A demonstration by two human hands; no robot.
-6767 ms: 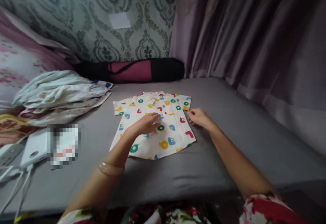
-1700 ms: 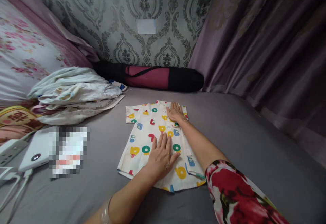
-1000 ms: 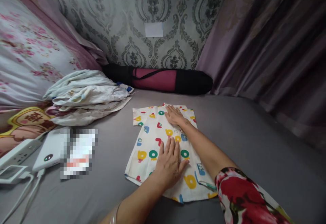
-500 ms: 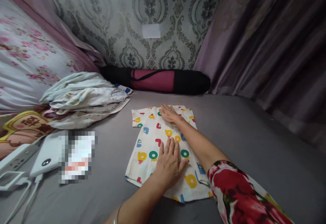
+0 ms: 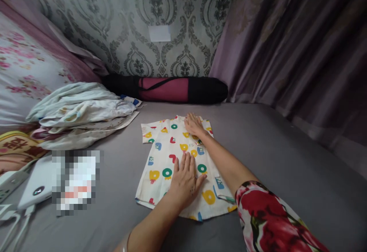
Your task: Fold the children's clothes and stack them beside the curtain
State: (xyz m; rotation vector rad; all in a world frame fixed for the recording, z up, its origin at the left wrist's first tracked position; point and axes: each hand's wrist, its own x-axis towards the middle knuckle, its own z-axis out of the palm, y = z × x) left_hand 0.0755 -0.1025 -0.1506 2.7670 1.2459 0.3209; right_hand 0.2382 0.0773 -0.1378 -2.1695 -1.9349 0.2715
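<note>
A small white short-sleeved shirt (image 5: 160, 160) with colourful letter prints lies spread on the grey bed sheet. My left hand (image 5: 185, 179) rests flat on its lower middle, palm down with the fingers stretched out. Farther up, my right hand (image 5: 193, 124) lies flat near the collar on the right side, its fingers extended and holding nothing. The left sleeve of the shirt sticks out to the side; my right hand and forearm cover part of the right side. At the lower right, a side edge of the cloth is turned so that its underside shows.
A pile of clothes (image 5: 86, 110) lies at the left. In front of it are a white power bank (image 5: 43, 179) with cables, a power strip (image 5: 11, 183) and a blurred-out item (image 5: 78, 183). A black and maroon long bag (image 5: 163, 89) lies along the wall. Curtains (image 5: 258, 46) hang at the right.
My right hand has slid a little to the right along the shirt's top, uncovering more near the collar. My left hand stays on the lower middle. The view has turned slightly right.
</note>
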